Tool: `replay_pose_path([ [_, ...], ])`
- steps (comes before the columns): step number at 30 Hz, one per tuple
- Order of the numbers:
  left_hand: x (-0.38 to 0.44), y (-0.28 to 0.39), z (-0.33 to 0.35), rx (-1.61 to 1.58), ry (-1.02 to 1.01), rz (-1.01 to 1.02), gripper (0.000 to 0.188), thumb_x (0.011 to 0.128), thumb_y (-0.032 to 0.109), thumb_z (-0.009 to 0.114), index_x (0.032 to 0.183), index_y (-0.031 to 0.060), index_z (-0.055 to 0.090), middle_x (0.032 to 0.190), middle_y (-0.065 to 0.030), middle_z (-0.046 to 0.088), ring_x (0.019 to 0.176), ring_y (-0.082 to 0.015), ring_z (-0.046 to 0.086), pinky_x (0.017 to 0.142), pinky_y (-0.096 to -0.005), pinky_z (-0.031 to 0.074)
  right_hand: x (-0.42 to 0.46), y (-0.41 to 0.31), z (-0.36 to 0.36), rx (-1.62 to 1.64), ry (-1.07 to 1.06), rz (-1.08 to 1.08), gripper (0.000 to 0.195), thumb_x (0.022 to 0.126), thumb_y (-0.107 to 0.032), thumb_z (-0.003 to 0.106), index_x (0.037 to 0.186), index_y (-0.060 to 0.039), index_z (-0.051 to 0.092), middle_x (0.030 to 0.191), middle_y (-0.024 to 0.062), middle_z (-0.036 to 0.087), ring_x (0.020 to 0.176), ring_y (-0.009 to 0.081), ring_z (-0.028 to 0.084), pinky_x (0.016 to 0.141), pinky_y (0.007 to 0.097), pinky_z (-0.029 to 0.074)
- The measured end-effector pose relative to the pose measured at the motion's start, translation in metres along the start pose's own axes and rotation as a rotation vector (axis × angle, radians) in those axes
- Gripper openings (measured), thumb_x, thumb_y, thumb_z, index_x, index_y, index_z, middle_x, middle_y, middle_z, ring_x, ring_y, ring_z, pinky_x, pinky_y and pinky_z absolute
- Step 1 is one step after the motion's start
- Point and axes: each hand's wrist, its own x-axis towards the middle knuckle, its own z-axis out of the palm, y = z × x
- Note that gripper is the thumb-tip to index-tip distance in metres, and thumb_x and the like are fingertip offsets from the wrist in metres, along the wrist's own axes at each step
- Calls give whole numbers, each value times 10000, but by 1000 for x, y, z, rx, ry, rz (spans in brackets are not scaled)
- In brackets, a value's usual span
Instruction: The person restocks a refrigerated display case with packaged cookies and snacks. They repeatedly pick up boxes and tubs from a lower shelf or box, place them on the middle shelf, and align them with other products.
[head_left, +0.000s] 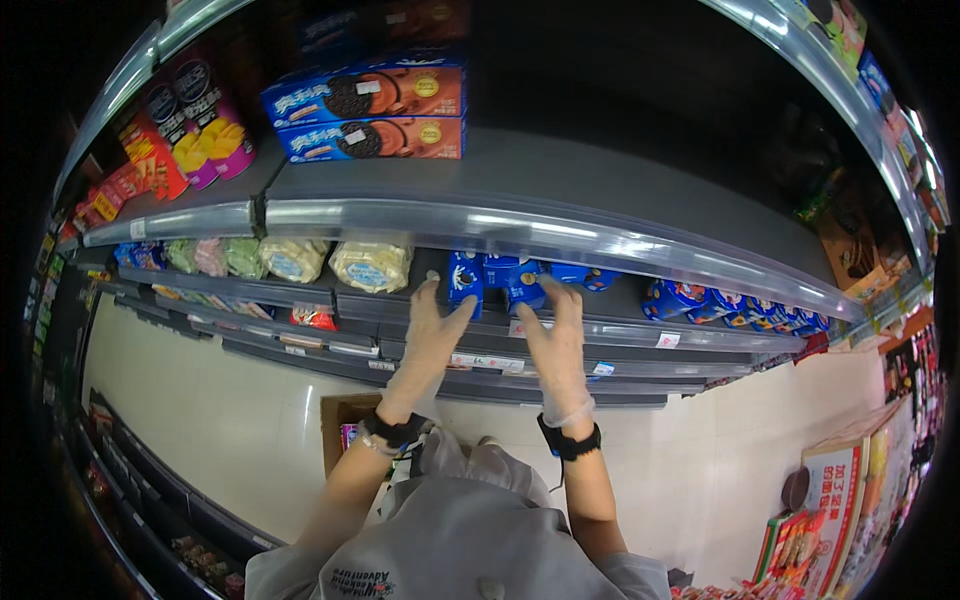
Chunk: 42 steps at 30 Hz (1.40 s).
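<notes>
Both hands wear thin clear plastic gloves and reach to a shelf just below the large upper one. My left hand (436, 326) has its fingers apart; its thumb overlaps the lower front of an upright blue snack box (466, 277). To the right, my right hand (556, 330) has its thumb and fingers around the lower part of another blue box (524, 289). Whether it grips that box is unclear. More blue packages (570, 273) stand behind and right of this hand, partly hidden by the upper shelf's edge.
Stacked Oreo cookie boxes (371, 112) stand on the upper shelf (525, 169), whose clear front rail (450, 221) overhangs my hands. Wrapped round packages (371, 266) sit left, blue cups (675, 298) right. An open cardboard carton (330, 427) is on the floor beside me.
</notes>
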Motion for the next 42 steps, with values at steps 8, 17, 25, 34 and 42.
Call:
replay_pose_path([
  [8,-7,8,35,105,101,-2,863,853,305,688,1443,-101,205,1363,-316,404,1177,-472,504,907,-468,482,46,-8,66,-243,-29,62,723,714,-260,801,1236,100,455,1152,294,499,1087,459,497,913,488,456],
  [17,-12,1,27,89,159,111,770,863,255,702,1417,-80,286,1355,-310,426,1230,-463,474,992,-445,429,32,-7,36,-94,141,-29,586,757,-84,724,1293,-6,501,1100,232,632,933,412,647,754,416,557],
  [25,-33,16,-38,-363,-21,-123,646,918,294,664,1403,-4,359,1315,-157,520,1213,-235,514,1033,-359,402,-46,19,-64,186,-59,47,719,702,-52,799,1341,-18,470,1389,201,510,1242,306,548,1031,366,438],
  [34,-37,36,-43,-864,-322,-329,662,946,456,548,1342,-22,318,1141,-136,543,1046,-261,601,854,-438,560,-59,16,-101,233,-321,-9,586,646,-53,830,1168,-38,564,1192,159,643,1116,281,632,930,365,500],
  [42,-47,48,-54,-923,-16,-271,566,875,193,674,1302,4,354,1098,-126,581,981,-207,641,815,-384,579,-35,7,-103,22,-425,-189,667,662,-93,824,1264,-62,538,1280,153,573,1255,354,494,1132,530,299],
])
